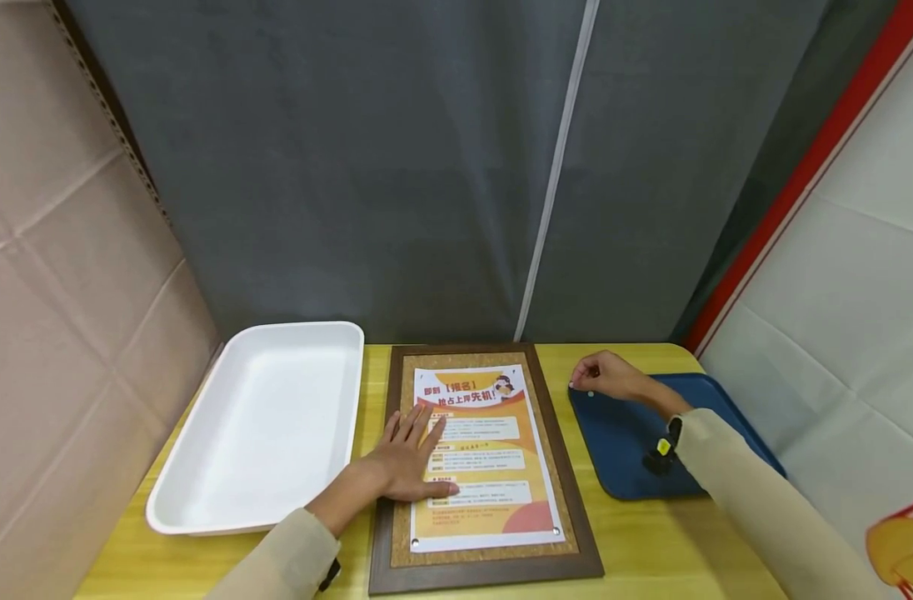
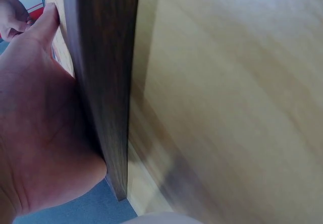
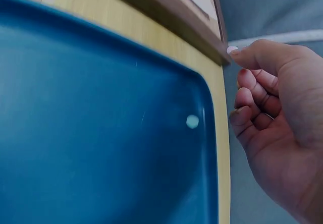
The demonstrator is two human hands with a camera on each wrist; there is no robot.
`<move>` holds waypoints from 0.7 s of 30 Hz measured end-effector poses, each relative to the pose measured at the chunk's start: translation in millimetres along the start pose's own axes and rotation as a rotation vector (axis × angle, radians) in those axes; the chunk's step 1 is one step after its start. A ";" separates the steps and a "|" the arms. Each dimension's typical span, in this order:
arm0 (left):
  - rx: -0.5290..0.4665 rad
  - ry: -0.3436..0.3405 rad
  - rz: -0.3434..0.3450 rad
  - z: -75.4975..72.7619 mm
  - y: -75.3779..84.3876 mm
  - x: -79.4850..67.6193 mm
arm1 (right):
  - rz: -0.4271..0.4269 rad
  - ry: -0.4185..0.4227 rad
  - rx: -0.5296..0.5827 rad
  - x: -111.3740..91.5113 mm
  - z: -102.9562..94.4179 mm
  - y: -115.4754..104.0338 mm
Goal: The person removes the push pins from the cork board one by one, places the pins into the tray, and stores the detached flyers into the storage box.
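A printed orange-and-white poster (image 1: 494, 517) lies on a cork board (image 1: 486, 558) in a dark wooden frame (image 1: 486, 578). My left hand (image 1: 407, 458) rests with spread fingers on the poster's left side, its palm over the frame's left edge. Small round tack heads show at the poster's bottom corners; dark marks show at the top ones. Above the near-left corner of the blue tray (image 1: 614, 467), my right hand (image 1: 610, 375) pinches a small white thumbtack (image 3: 232, 50) between thumb and finger. Another white thumbtack (image 3: 192, 121) lies in the tray.
A white rectangular tray (image 1: 254, 425) stands left of the framed board on the yellow wooden table (image 1: 557, 417). A dark grey curtain (image 1: 351, 167) closes off the back. Pale sheets hang on the left and right sides.
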State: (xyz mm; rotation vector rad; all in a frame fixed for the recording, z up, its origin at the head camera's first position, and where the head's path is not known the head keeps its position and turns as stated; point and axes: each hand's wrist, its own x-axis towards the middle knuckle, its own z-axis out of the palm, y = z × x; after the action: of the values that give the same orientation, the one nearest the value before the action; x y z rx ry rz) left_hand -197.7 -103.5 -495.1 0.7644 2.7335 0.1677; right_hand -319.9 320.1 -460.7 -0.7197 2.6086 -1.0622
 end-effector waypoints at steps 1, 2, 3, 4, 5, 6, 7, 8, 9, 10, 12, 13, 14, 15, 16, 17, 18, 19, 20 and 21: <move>0.004 -0.007 0.002 0.5 -0.4 0.4 | 0.004 0.007 -0.007 -1.9 -1.1 2.3; 0.006 -0.007 0.005 1.7 -1.2 1.4 | 0.004 0.012 -0.004 -3.9 -2.1 4.3; 0.006 -0.005 0.007 4.2 -2.9 2.9 | 0.005 0.017 -0.005 -5.7 -2.9 6.2; 0.003 0.002 0.009 7.5 -4.9 4.6 | 0.005 0.023 -0.007 -7.4 -3.6 8.2; 0.002 0.009 0.014 11.1 -7.2 6.6 | 0.007 0.029 -0.010 -9.1 -3.9 10.1; 0.000 0.017 0.018 14.9 -9.5 8.6 | 0.009 0.033 -0.008 -10.8 -4.5 11.8; 0.000 0.022 0.020 18.1 -11.7 10.1 | 0.006 0.034 -0.009 -12.2 -5.2 13.5; -0.003 0.033 0.022 20.2 -13.2 11.2 | 0.007 0.034 -0.007 -13.5 -5.8 14.9; -0.005 0.036 0.022 20.9 -13.8 11.6 | 0.015 0.037 -0.006 -14.7 -6.4 16.6; -0.007 0.039 0.023 20.7 -13.9 11.6 | 0.025 0.041 -0.004 -15.9 -6.9 17.9; -0.010 0.040 0.023 17.2 -12.2 9.7 | 0.034 0.041 0.002 -18.6 -8.2 20.9; -0.007 0.034 0.019 14.1 -10.4 8.4 | 0.040 0.043 0.005 -19.9 -8.9 21.9; -0.004 0.030 0.017 10.9 -8.5 6.6 | 0.047 0.045 0.009 -21.0 -9.3 23.0; -0.005 0.032 0.020 9.7 -7.6 6.0 | 0.052 0.045 0.011 -22.1 -9.6 24.6; -0.004 0.034 0.020 6.8 -5.9 4.1 | 0.056 0.044 0.008 -23.3 -9.8 26.2; -0.001 0.034 0.020 4.5 -4.4 2.5 | 0.058 0.043 0.006 -24.3 -9.9 28.0; 0.003 0.037 0.020 2.3 -3.0 0.8 | 0.061 0.043 0.002 -25.0 -9.9 29.8; 0.001 0.040 0.023 2.5 -2.9 0.3 | 0.067 0.043 0.002 -25.7 -10.0 30.8; 0.000 0.047 0.027 2.2 -2.5 -0.6 | 0.070 0.042 -0.005 -26.0 -9.9 32.6; -0.006 0.055 0.032 3.3 -3.0 -0.7 | 0.074 0.040 -0.010 -26.3 -9.8 34.4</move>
State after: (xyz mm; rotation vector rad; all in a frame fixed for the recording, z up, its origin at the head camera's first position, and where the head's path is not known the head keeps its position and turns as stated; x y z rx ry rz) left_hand -197.6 -106.3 -498.6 0.8143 2.7714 0.2072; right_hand -313.5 360.8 -477.2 -0.6056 2.6540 -1.0534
